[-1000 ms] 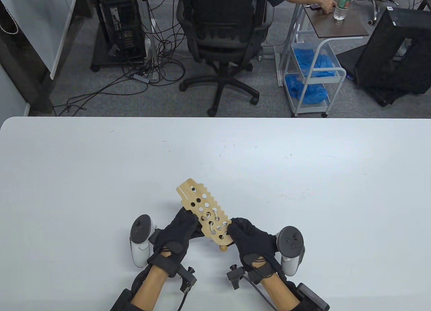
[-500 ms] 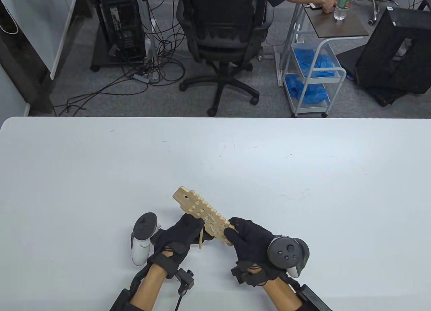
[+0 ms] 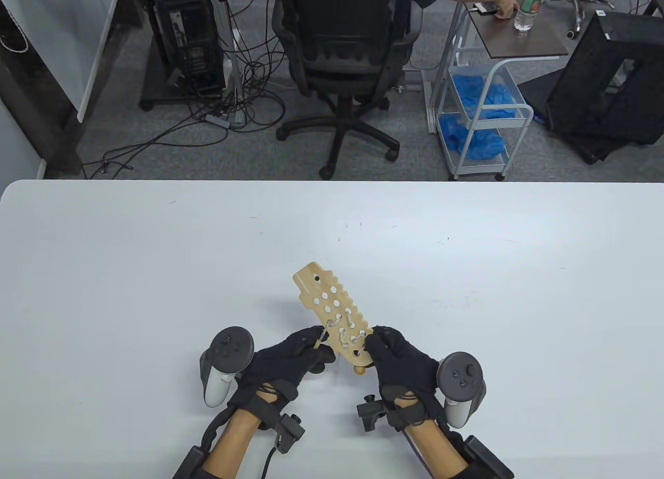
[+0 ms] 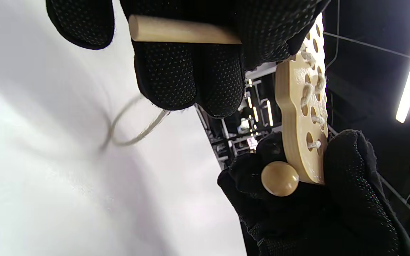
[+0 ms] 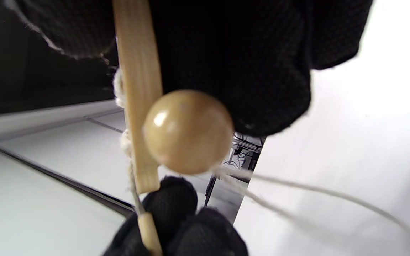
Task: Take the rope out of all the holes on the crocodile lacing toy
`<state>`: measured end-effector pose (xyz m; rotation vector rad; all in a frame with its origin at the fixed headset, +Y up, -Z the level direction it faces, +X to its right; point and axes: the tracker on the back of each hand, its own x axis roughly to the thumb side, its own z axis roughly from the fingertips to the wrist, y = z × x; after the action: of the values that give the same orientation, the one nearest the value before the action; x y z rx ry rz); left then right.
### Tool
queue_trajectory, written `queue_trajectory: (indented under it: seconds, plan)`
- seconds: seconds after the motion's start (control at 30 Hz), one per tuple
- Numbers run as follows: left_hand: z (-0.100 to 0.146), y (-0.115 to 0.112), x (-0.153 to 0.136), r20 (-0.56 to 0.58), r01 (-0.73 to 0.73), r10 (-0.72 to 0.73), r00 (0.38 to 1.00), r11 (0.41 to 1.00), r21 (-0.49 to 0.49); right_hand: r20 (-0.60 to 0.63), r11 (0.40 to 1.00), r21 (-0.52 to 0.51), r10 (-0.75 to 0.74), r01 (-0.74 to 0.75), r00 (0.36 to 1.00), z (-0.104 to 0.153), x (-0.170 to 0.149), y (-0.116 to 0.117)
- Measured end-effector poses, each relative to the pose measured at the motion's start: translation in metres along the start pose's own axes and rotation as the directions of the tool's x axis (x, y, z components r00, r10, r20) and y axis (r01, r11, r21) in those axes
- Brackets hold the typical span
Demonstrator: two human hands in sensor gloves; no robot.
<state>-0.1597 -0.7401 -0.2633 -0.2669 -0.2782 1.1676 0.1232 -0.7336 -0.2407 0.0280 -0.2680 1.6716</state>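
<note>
Crocodile (image 3: 334, 308): flat pale wood, round holes, notched edge.
Rope (image 3: 346, 333): frayed white cord.
Left hand (image 3: 288, 362): pinching smooth wooden dowel (image 4: 183, 33).
Right hand (image 3: 402, 367): gripping crocodile's near end.

left hand (image 3: 285, 362) & right hand (image 3: 402, 367): each in a black knit glove, full-finger, cuff ending at wrist. fingertips (image 4: 190, 80) & palm side carry a fine raised dot grip pattern. straps cross the back of each glove.
left tracker (image 3: 224, 362): dark grey round top w/ buttons, white/light grey handle body. right tracker (image 3: 460, 383): same build, dark grey disc w/ small buttons, grey lower section.
left wrist mount (image 3: 288, 432): black bracket w/ knurled knob, black cable running back along forearm. right wrist mount (image 3: 371, 412): black bracket, knob, cable to a black forearm module. no sleeves on forearms.
</note>
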Motion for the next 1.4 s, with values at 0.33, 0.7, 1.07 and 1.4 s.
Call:
queue_trajectory:
  seconds: [0.33,0.7,1.07,1.4]
  plan:
    - [0.004,0.021,-0.002,-0.004,0.057,-0.057,0.998,0.989,0.137,-0.163,0.984,-0.071,-0.175,0.165,0.971,-0.007,-0.015,-0.015]
    - [0.013,0.047,-0.004,-0.044,0.175,-0.17,0.984,0.936,0.304,-0.268,0.974,-0.127,-0.216,0.187,0.939,-0.012,-0.029,-0.031]
    - [0.021,0.069,-0.009,-0.074,0.182,-0.166,0.983,0.894,0.409,-0.285,0.961,-0.2,-0.246,0.193,0.926,-0.012,-0.033,-0.046]
    - [0.024,0.081,-0.014,-0.102,0.188,-0.158,0.982,0.862,0.47,-0.297,0.969,-0.169,-0.224,0.18,0.928,-0.017,-0.032,-0.046]
